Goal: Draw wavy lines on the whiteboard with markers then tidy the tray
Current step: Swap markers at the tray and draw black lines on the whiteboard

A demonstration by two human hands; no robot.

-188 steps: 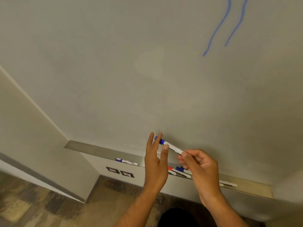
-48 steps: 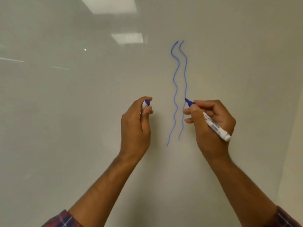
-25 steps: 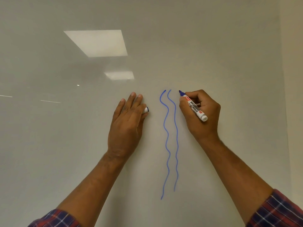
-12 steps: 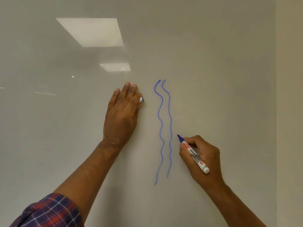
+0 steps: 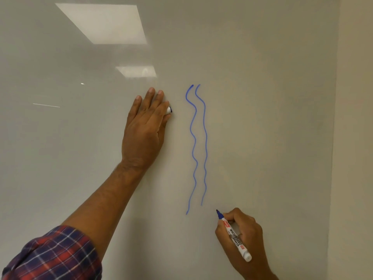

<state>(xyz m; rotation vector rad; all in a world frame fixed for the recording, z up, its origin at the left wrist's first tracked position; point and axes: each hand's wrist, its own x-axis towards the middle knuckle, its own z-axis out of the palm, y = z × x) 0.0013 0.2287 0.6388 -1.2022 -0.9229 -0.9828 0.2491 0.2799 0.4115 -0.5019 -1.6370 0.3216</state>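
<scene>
Two blue wavy lines [image 5: 198, 146] run down the middle of the whiteboard [image 5: 272, 98]. My right hand [image 5: 242, 237] grips a white marker [image 5: 234, 235] with a blue tip, low and right of the lines; whether the tip touches the board cannot be told, and no third line shows. My left hand [image 5: 145, 128] lies flat against the board left of the lines, fingers up. The marker cap [image 5: 168, 110] pokes out between its thumb and index finger. The tray is out of view.
The board's right edge meets a beige wall [image 5: 355, 138]. Ceiling lights reflect in the glossy board at upper left [image 5: 101, 23]. My plaid sleeve [image 5: 52, 255] fills the lower left corner.
My right hand has travelled with the marker from the top of the lines down to below their lower ends. My left hand went from curled around the cap to flat on the board.
</scene>
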